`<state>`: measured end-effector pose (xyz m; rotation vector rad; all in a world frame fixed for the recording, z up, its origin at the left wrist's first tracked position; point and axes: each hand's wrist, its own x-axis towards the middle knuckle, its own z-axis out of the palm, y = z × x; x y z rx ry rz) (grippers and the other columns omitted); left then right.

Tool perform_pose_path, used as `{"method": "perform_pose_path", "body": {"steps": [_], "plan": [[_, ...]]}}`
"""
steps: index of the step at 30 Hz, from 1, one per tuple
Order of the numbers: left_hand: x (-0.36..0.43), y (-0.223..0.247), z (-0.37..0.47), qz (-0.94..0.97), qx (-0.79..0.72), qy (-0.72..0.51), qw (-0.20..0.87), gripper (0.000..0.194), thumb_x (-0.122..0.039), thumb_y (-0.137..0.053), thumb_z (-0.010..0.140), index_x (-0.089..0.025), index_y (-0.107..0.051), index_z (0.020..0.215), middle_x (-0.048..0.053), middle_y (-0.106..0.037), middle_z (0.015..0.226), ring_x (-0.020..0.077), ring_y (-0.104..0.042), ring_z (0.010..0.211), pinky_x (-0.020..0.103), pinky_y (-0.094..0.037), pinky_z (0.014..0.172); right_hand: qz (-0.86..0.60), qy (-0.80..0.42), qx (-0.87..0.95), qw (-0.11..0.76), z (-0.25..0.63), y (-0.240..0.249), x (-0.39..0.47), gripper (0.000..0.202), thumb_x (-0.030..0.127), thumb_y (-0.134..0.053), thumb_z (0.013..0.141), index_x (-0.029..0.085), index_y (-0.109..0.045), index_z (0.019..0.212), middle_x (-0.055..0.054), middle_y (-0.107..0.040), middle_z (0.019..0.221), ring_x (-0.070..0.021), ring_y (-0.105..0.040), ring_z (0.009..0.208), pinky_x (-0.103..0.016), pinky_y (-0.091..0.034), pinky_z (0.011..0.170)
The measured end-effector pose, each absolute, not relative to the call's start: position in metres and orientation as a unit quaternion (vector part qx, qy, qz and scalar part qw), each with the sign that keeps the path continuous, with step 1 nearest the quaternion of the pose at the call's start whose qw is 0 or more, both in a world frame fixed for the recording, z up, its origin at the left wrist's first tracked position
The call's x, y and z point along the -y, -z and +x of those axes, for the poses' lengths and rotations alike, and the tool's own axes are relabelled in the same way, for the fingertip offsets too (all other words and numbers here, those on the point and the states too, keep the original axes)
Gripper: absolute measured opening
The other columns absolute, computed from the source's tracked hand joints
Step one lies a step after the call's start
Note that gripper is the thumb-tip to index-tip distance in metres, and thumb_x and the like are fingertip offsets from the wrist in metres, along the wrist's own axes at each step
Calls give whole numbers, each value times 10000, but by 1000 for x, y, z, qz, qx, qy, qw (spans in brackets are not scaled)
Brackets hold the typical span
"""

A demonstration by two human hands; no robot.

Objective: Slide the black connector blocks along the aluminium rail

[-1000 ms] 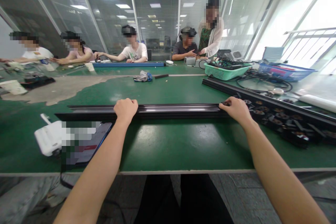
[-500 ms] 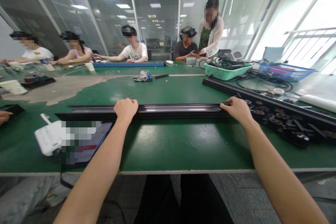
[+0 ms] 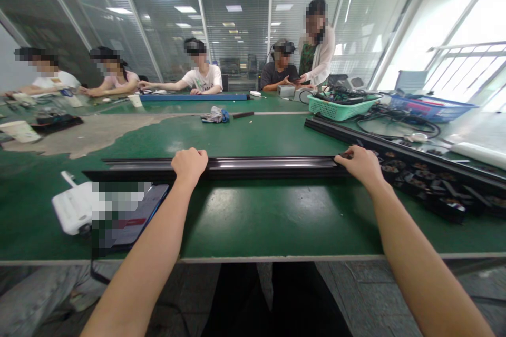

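A long black channel-shaped rail lies crosswise on the green table before me. My left hand is closed around it, left of its middle. At the rail's right end, my right hand pinches a small dark part between thumb and fingers. That part is mostly hidden, and whether it touches the rail I cannot tell.
Another long black rail slants along the right, beside many small dark parts. A green basket of cables and a blue basket stand behind. A white device and a tablet lie left. Several people sit opposite.
My right hand has shifted slightly right with the small dark part. My left hand and the rail stay put. A co-worker's hand and a black object have left the far left edge.
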<state>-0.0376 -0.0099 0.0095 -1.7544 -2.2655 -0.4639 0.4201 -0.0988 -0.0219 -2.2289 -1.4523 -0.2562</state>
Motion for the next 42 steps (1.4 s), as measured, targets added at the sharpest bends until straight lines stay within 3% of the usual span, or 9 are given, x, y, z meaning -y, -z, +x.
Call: {"method": "perform_pose_path", "body": {"steps": [42], "plan": [[9, -9, -38, -603, 772, 158, 125, 549, -352, -316, 865, -51, -738, 1044, 249, -693, 944, 366, -628, 980, 420, -498, 775, -848, 80, 476, 220, 428, 20, 102, 431, 525, -585, 742, 167, -707, 948, -147, -695, 877, -318, -625, 900, -392, -457, 766]]}}
